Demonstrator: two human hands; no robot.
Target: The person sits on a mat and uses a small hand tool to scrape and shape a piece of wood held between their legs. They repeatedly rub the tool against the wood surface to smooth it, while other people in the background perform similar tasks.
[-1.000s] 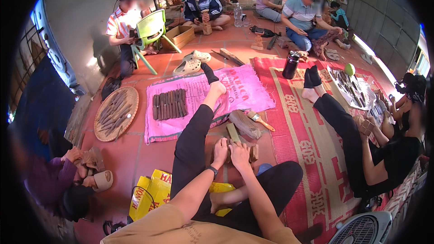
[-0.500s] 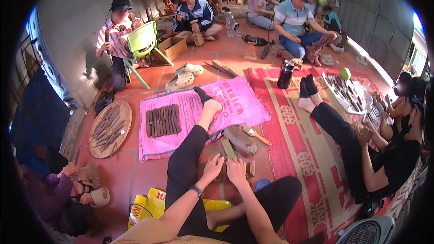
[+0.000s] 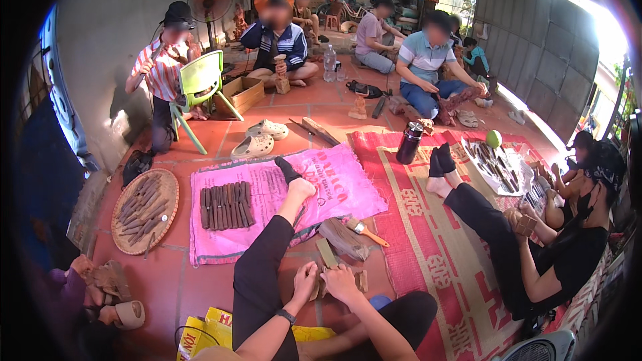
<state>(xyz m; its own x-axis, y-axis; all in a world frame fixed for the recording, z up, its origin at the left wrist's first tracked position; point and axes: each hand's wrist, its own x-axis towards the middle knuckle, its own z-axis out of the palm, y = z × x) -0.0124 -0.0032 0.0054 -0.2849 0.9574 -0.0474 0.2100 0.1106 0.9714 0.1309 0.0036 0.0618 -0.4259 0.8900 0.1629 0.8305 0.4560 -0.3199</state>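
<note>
Nearer you than the pink sack (image 3: 348, 194), your left hand (image 3: 305, 283) and right hand (image 3: 341, 283) sit close together with curled fingers, hiding too much to tell what either grips. A wooden block (image 3: 362, 281) shows beside your right hand, and a greenish bar (image 3: 326, 253) lies between your hands and the sack. Dark tools (image 3: 227, 206) line the sack's left part; a brush (image 3: 369, 233) lies by its near edge.

Green plastic chair (image 3: 200, 77), beige clogs (image 3: 253, 146), black thermos (image 3: 408, 144) on red-and-tan mat (image 3: 438, 227), pedestal fan (image 3: 209, 3)
</note>
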